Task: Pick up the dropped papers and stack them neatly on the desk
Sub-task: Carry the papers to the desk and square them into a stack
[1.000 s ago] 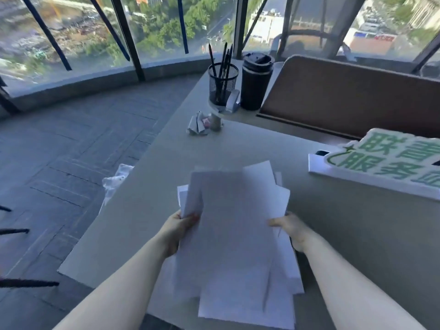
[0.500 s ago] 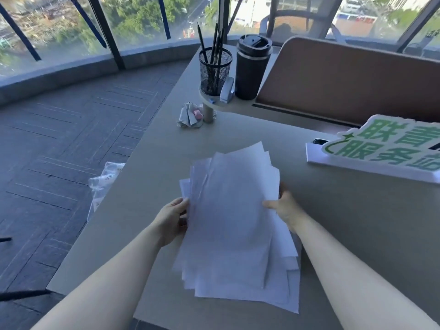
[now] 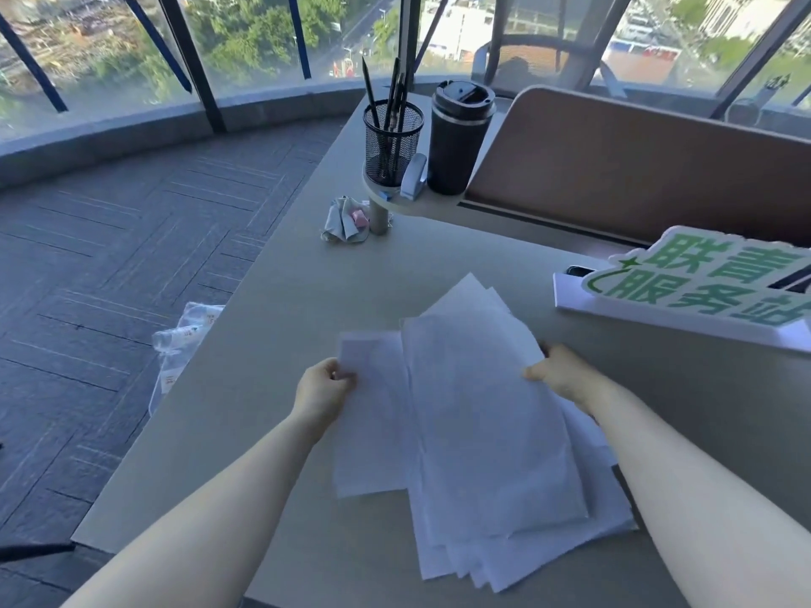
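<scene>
A loose pile of white papers (image 3: 491, 432) lies fanned out on the grey desk (image 3: 272, 388) in front of me. My left hand (image 3: 322, 390) pinches the left edge of one sheet (image 3: 373, 423) that sticks out to the left of the pile. My right hand (image 3: 559, 373) grips the right edge of the upper sheets, which are lifted and bowed. The lower corners of several sheets splay out near the desk's front edge.
A green and white sign (image 3: 702, 291) lies at the right. A mesh pen cup (image 3: 392, 142), a stapler (image 3: 414, 177) and a dark tumbler (image 3: 458, 138) stand on a raised shelf behind. A crumpled wrapper (image 3: 344, 219) lies below it. A plastic bag (image 3: 184, 344) is on the floor to the left.
The papers have come down onto the desk and spread wider. My left hand has drawn one sheet out to the left while my right hand keeps hold of the pile's right edge.
</scene>
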